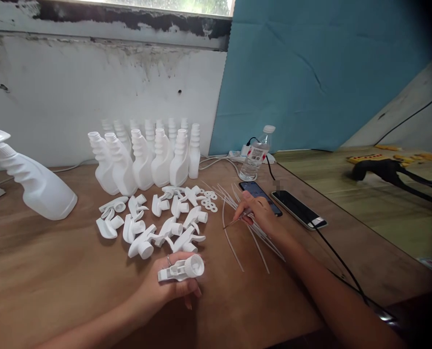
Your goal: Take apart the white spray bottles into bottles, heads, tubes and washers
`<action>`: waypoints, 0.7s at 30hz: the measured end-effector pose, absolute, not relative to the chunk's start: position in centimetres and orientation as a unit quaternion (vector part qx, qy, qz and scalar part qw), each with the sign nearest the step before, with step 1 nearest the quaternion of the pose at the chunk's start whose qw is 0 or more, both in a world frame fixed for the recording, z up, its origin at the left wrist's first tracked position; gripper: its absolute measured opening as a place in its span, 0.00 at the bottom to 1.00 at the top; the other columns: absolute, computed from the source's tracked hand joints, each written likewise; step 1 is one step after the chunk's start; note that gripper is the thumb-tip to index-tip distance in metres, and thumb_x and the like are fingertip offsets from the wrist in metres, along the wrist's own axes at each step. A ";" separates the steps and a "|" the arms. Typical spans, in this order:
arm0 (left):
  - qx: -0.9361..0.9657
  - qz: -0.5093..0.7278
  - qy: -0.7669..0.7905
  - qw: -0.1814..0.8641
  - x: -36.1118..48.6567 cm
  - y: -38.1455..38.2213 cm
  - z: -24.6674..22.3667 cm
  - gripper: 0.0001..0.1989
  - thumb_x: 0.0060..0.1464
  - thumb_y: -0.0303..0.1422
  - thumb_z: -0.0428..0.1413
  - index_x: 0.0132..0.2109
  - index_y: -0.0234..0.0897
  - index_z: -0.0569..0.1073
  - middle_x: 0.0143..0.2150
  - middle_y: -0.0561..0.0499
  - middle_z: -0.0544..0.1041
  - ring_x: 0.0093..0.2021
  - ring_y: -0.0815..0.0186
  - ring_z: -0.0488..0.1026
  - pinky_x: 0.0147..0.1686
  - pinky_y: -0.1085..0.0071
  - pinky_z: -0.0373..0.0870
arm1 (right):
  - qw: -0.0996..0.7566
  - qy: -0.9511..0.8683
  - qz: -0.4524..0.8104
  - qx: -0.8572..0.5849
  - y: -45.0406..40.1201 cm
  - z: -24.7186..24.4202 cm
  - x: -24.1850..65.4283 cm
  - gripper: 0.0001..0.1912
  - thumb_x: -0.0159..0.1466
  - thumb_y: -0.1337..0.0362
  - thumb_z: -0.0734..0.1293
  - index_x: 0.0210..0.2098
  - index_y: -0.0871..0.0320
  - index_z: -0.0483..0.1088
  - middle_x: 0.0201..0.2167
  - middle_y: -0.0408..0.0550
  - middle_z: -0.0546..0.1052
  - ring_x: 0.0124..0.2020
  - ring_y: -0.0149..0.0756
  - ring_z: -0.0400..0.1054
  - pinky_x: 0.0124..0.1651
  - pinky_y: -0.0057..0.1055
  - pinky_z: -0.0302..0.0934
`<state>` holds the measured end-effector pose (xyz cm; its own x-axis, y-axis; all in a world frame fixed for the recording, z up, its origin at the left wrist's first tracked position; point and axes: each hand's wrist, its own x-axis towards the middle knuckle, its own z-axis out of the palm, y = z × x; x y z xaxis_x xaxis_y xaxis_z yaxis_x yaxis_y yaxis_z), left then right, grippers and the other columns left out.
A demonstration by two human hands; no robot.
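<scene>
My left hand (168, 288) is closed around a white trigger spray head (181, 271), its round collar facing up and to the right. My right hand (259, 213) pinches a slim pointed tool (231, 223) whose kind I cannot make out. Under and beside that hand lie several thin white dip tubes (232, 248), partly covered by it. Loose trigger spray heads (142, 242) are spread on the table beyond my left hand. Small white ring washers (213, 195) form a cluster between the spray heads and the tubes.
White spray bottles (161, 162) without heads stand in rows by the wall. An assembled spray bottle (43, 186) leans at far left. A water bottle (255, 155), a dark phone (250, 188) and a second phone (299, 209) with a black cable are on the right of the table (74, 286).
</scene>
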<state>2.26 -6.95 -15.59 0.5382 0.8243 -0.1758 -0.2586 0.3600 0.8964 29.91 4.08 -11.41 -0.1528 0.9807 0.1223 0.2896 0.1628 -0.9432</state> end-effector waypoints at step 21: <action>0.372 0.400 0.210 0.811 1.7 -7.0 -14.5 0.20 0.53 0.33 0.60 0.53 0.33 0.72 0.57 0.35 0.71 0.50 0.49 0.74 0.49 0.57 0.70 | 0.527 -0.595 0.376 -0.477 3.8 -11.5 29.2 0.21 0.64 0.50 0.62 0.30 0.60 0.77 0.15 0.43 0.70 0.15 0.29 0.61 0.20 0.27 0.53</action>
<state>1.67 -7.03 -14.51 0.5919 0.8049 -0.0432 -0.4917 0.4030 0.7719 29.18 3.75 -11.55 0.0097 0.9635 0.2677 0.1718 0.2621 -0.9496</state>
